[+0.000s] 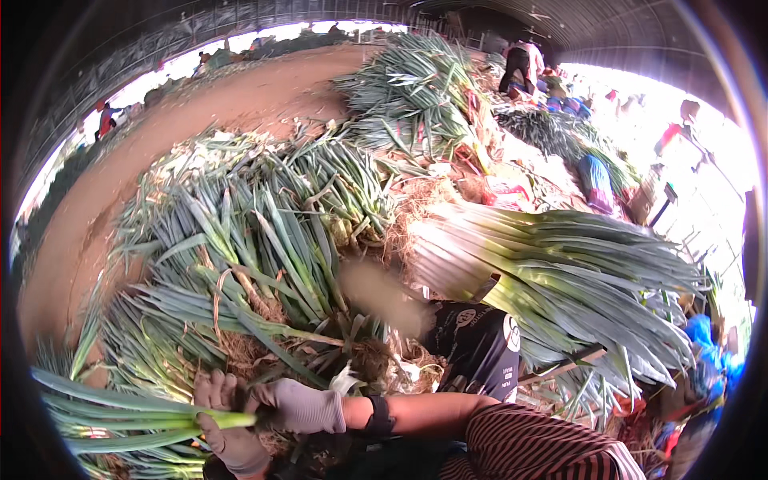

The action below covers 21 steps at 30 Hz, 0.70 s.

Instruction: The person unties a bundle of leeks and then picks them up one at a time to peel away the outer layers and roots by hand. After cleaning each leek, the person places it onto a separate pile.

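Note:
At the lower left, my left hand (230, 424), in a pale work glove, is closed around the stalk of a large green onion (152, 414). Its long leaves fan out to the left. My right hand (298, 406), in a light grey glove, reaches across from the right. Its fingers bend in against the stalk's pale lower end and partly hide it. The right forearm (432, 414) has a black wristband and a striped sleeve.
Piles of green onions (240, 232) lie ahead and to the left. At the right, a neat bundle (552, 256) has its white ends facing left. A blurred pale shape (384, 296) meets black printed cloth (480, 340). A person (522, 66) bends at the back beside a dirt path (224, 96).

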### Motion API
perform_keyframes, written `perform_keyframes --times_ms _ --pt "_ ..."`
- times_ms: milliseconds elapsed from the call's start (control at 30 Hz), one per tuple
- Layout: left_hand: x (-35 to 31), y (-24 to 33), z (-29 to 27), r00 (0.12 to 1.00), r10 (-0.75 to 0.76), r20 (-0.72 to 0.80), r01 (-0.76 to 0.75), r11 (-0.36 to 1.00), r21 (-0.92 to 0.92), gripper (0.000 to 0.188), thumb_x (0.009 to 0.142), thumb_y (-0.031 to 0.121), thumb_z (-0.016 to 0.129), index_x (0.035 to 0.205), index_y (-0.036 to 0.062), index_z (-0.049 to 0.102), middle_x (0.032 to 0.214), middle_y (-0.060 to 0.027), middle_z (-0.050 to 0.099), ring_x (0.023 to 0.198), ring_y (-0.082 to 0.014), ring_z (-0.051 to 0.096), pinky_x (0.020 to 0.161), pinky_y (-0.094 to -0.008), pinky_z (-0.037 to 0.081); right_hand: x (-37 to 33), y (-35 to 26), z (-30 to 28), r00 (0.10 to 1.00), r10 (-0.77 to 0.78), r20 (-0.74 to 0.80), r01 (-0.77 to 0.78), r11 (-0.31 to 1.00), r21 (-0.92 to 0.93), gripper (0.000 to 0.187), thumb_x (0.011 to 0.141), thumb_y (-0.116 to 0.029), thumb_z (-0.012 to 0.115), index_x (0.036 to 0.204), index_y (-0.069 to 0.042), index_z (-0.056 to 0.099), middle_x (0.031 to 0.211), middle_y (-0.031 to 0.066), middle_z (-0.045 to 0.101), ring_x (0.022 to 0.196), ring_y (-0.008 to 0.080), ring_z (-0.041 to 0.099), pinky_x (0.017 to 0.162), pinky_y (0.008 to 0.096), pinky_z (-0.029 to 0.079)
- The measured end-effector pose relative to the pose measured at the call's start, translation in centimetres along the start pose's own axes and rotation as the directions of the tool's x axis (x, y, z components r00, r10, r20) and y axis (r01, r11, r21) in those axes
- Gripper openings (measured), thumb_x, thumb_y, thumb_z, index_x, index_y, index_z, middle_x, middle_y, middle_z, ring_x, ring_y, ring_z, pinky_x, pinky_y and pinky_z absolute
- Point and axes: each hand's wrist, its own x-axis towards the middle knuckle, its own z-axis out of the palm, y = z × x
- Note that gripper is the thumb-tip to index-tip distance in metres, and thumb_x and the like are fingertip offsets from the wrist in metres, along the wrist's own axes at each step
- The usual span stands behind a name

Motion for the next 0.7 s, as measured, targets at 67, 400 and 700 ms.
perform_keyframes --times_ms 67,400,700 --pt "1.0 -0.7 -0.2 0.975 0.027 0.222 -0.013 0.998 -0.068 0.031 0.100 0.033 0.045 0.106 0.0025 0.048 0.106 -0.0075 0.052 0.094 -0.0182 0.048 0.090 -0.0368 0.044 -0.1 -1.5 -1.1 1.000 0.018 0.001 -0.018 0.996 0.084 0.015 0.077 -0.011 0.071 0.088 -0.004 0.064 0.085 0.0122 0.063 0.080 0.0296 0.064 0.069 0.0350 0.050" --pt "0.7 -0.9 0.0 0.877 0.058 -0.477 -0.011 0.995 0.101 0.023 0.099 0.033 0.050 0.099 0.0119 0.041 0.075 0.0014 0.033 0.072 -0.0115 0.037 0.084 -0.0299 0.042 -1.3 0.1 0.1 0.946 -0.129 -0.299 0.053 0.967 -0.250 0.014 0.081 -0.010 0.066 0.092 -0.009 0.057 0.087 0.0085 0.061 0.082 0.0246 0.063 0.067 0.0315 0.049" --pt "-0.5 1.8 -0.8 0.952 0.037 -0.305 -0.034 0.999 0.013 0.023 0.094 0.030 0.059 0.105 0.0098 0.059 0.078 0.0006 0.049 0.063 -0.0105 0.045 0.085 -0.0382 0.047 -3.4 3.7 -3.8 0.966 0.052 -0.254 -0.066 0.997 -0.048 0.018 0.091 -0.019 0.061 0.102 -0.004 0.057 0.083 0.0137 0.068 0.070 0.0234 0.067 0.064 0.0385 0.052"
